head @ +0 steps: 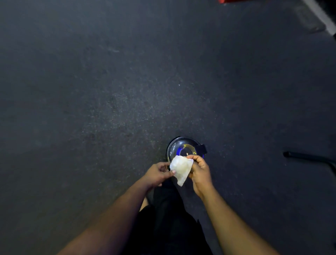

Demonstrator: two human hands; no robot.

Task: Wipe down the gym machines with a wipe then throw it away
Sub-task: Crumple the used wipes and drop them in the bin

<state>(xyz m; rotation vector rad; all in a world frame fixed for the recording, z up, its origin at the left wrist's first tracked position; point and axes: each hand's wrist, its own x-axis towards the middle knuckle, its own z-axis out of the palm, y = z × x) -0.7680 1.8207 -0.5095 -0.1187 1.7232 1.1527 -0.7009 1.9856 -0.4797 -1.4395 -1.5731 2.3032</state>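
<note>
Head view: you're looking straight down at dark speckled rubber floor (127, 81). Both your hands meet low in the frame, around 6 o'clock from centre.

Left hand (157, 173): grip is a pinch, thumb and fingertips closed on the left edge of the white wipe (181, 168). Right hand (200, 171): grip also closed on the wipe, fingers curled over its top right corner. The wipe is stretched between the two hands, crumpled, with a loose corner hanging down toward 6 o'clock. It's in the air, not touching the floor.

Directly behind the wipe, at its 12 o'clock, there's a round shiny metal can top (183, 148) with a dark opening ringed in blue reflections; the wipe's upper edge overlaps its near rim in this view. Can't tell whether they touch. A black tab (201, 148) sticks out from the rim at 3 o'clock.

Your dark clothing (169, 223) fills the gap between the forearms at the bottom.

Far right, at 3 o'clock from the hands, a black bar (309, 157) lies along the floor. Top right corner: a pale strip (320, 16) and a sliver of red (227, 1), too blurred to identify.
</note>
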